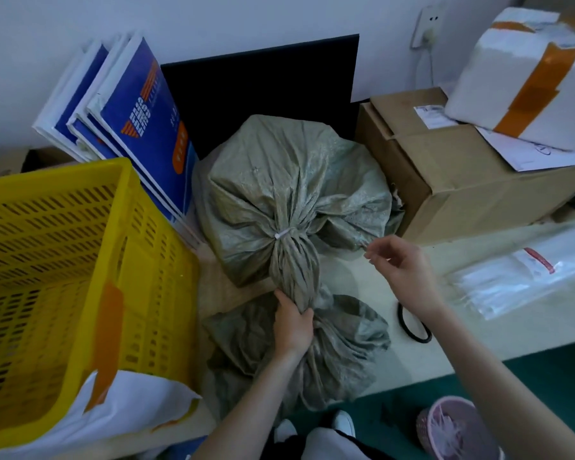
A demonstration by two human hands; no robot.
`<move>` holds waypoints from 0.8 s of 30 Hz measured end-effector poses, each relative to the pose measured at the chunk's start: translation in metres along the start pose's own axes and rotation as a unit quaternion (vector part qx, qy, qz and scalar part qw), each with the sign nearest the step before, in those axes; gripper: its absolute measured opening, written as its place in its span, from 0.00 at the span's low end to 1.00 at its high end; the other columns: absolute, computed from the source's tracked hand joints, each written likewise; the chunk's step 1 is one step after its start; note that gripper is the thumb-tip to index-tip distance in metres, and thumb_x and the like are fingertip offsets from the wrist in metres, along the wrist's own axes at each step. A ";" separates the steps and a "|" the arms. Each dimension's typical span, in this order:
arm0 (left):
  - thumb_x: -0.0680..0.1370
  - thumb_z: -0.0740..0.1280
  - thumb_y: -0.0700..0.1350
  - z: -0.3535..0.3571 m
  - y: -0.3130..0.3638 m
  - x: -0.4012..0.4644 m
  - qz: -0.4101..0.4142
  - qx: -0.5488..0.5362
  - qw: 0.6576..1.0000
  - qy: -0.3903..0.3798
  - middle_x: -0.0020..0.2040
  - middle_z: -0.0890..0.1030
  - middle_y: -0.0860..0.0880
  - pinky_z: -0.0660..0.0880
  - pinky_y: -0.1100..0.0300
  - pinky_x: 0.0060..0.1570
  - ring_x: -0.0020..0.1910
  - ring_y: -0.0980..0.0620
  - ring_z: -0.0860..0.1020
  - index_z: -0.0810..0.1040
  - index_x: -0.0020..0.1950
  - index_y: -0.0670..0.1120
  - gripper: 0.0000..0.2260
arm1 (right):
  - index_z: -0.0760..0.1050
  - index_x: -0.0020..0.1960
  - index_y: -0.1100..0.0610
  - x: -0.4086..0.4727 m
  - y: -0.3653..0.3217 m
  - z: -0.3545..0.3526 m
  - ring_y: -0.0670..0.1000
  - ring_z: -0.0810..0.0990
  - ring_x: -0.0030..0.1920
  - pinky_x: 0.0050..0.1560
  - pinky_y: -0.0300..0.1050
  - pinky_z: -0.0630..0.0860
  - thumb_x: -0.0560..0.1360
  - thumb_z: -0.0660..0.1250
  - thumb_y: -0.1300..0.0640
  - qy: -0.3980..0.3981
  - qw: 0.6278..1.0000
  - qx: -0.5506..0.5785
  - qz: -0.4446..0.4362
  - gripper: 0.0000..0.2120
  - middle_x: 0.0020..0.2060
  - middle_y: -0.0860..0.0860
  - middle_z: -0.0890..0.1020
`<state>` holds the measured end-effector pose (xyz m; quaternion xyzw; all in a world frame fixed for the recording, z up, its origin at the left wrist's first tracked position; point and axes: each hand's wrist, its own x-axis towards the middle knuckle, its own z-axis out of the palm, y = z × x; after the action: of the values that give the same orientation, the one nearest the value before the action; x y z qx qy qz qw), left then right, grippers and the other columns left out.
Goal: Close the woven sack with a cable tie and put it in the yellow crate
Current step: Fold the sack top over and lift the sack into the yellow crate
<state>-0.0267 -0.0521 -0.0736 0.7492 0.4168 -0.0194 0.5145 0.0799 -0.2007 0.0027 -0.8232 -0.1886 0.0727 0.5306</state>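
Your woven sack (289, 194) lies on the table, just to the right of the yellow crate (80, 260), and its neck is already gathered and bound by the white cable tie (283, 234). Your left hand (292, 322) grips the twisted neck below the tie, on the side nearer to you, with the fingers curled round the cloth. Your right hand (399, 267) is to the right of the sack, apart from the cloth, and its fingertips are pressed together as if they pinch the thin free end of the tie; the tail itself is too fine to see, so I cannot tell this for sure. The step in hand, as I judge it, is to pull the tie fully tight. Keep the left hand firm on the neck so that the sack does not slide, and pull the tail straight away from the lock, not upward, until the folds cannot slip out. Check that no loose fold stays outside the loop. Then take the sack with both hands, one at the neck and one under the body, and lift it left over the rim of the crate, which already holds a white parcel (127, 403) at its near end.
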 end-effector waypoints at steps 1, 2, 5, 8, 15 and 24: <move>0.79 0.64 0.41 -0.007 -0.001 -0.003 0.026 0.027 0.999 0.010 0.74 0.66 0.42 0.64 0.52 0.70 0.71 0.43 0.68 0.47 0.78 0.44 0.34 | 0.77 0.49 0.51 0.001 -0.001 0.001 0.43 0.78 0.44 0.43 0.38 0.73 0.75 0.65 0.66 -0.013 1.000 -0.021 -0.016 0.10 0.43 0.47 0.82; 0.79 0.64 0.41 -0.015 0.000 -0.006 0.052 0.063 0.996 0.025 0.74 0.65 0.43 0.64 0.52 0.70 0.71 0.43 0.67 0.47 0.78 0.44 0.34 | 0.77 0.53 0.51 0.003 -0.002 0.002 0.42 0.77 0.47 0.46 0.35 0.73 0.75 0.65 0.66 -0.026 0.998 -0.045 -0.037 0.12 0.47 0.47 0.82; 0.79 0.65 0.42 -0.045 0.006 -0.017 0.129 0.188 0.970 0.085 0.73 0.64 0.43 0.71 0.52 0.62 0.66 0.42 0.72 0.51 0.77 0.43 0.32 | 0.69 0.66 0.51 0.013 -0.009 0.013 0.47 0.71 0.60 0.61 0.44 0.69 0.73 0.67 0.65 -0.079 0.973 -0.158 -0.151 0.23 0.60 0.48 0.74; 0.76 0.68 0.40 -0.077 0.020 -0.024 0.191 0.241 0.942 0.135 0.69 0.68 0.44 0.75 0.53 0.55 0.62 0.43 0.75 0.58 0.73 0.45 0.29 | 0.59 0.72 0.47 0.026 -0.025 0.030 0.53 0.59 0.71 0.67 0.54 0.61 0.70 0.67 0.64 -0.114 0.914 -0.296 -0.251 0.35 0.72 0.49 0.63; 0.65 0.78 0.35 -0.125 0.058 -0.020 0.366 0.310 0.863 0.160 0.60 0.77 0.43 0.76 0.56 0.53 0.58 0.44 0.78 0.67 0.65 0.44 0.33 | 0.47 0.76 0.46 0.067 -0.054 0.081 0.53 0.43 0.77 0.71 0.60 0.46 0.66 0.73 0.44 -0.225 0.835 -0.372 -0.337 0.48 0.78 0.48 0.49; 0.68 0.76 0.49 -0.124 0.068 -0.016 0.309 0.304 0.845 0.314 0.64 0.73 0.46 0.63 0.46 0.66 0.65 0.45 0.71 0.61 0.71 0.47 0.37 | 0.67 0.44 0.51 0.081 -0.052 0.105 0.57 0.78 0.47 0.51 0.55 0.70 0.69 0.67 0.50 -0.174 0.926 -0.185 -0.280 0.10 0.40 0.48 0.77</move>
<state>-0.0430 0.0273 0.0437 0.9242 0.2763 0.2506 0.0818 0.1081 -0.0613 0.0116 -0.7949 -0.5107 0.0270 0.3265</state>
